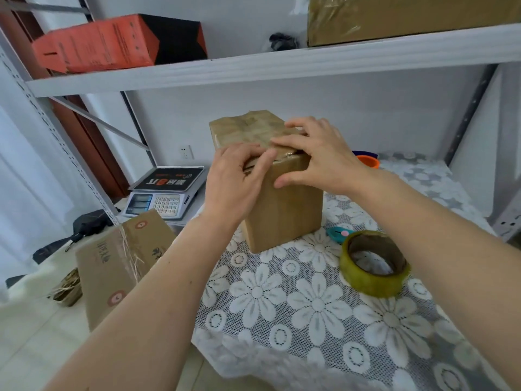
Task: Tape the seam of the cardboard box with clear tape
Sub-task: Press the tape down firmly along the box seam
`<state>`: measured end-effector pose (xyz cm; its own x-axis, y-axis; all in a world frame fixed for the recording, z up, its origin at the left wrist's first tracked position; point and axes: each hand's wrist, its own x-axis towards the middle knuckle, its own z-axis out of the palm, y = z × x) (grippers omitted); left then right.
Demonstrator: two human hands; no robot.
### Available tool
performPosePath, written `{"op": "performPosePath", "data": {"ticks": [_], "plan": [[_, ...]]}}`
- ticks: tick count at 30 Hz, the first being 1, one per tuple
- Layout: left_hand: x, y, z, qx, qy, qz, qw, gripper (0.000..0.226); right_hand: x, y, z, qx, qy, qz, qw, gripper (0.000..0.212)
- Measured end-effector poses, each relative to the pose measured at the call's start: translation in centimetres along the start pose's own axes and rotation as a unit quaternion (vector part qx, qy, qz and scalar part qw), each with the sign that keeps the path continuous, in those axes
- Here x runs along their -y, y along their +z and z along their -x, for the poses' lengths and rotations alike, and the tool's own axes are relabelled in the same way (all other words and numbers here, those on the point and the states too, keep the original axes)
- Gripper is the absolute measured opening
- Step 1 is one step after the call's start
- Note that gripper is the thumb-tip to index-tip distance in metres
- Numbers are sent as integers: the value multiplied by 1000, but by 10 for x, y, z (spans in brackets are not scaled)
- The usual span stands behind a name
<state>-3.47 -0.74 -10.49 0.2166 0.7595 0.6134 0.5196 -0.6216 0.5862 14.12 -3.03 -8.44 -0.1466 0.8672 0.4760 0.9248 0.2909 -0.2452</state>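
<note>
Box: a tall, plain brown cardboard box (282, 204) stands upright on the tabletop, matte sides, its top glossy and wrinkled with clear tape (248, 128)
Seam: the near top edge looks slightly lifted under the fingers, with crinkled film bunched there
Left hand: the left hand (236, 179) lies flat on the near top corner, fingers together and pressing down, gripping nothing
Right hand: the right hand (313, 156) is spread wide over the top right edge, fingertips on the taped surface, thumb down the front face
Tape roll: a thick round roll of yellowish clear tape on a brown card core (373, 262) lies flat on the cloth, near the box on its right, apart from it
Cloth: a white lace tablecloth with a daisy pattern (282, 306), openwork and soft, drapes over the tabletop edge
Cutter: a small teal plastic cutter with a pink button (339, 232) lies between box and roll
Scale: a grey electronic weighing scale with a keypad (166, 190) sits to the left
Second box: a printed brown carton (118, 263) leans beside it, straw poking out
Shelf: a grey metal shelf (253, 66) carries an orange and black carton (112, 42)
</note>
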Motion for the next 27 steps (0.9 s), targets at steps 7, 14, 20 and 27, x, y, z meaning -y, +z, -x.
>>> {"op": "performPosePath", "data": {"ticks": [7,14,20,27], "plan": [[-6,8,-1,-48,-22,-8,999,37,-4,1,-5,11,67,-244,967,61],[-10,8,1,-40,-34,-40,998,52,-20,-6,5,56,55,-270,960,66],[-5,2,0,-2,-26,-28,999,50,-16,-4,2,34,103,-354,929,53],[-3,-7,-2,55,-18,-20,998,57,-23,-2,10,42,92,-357,929,59]]}}
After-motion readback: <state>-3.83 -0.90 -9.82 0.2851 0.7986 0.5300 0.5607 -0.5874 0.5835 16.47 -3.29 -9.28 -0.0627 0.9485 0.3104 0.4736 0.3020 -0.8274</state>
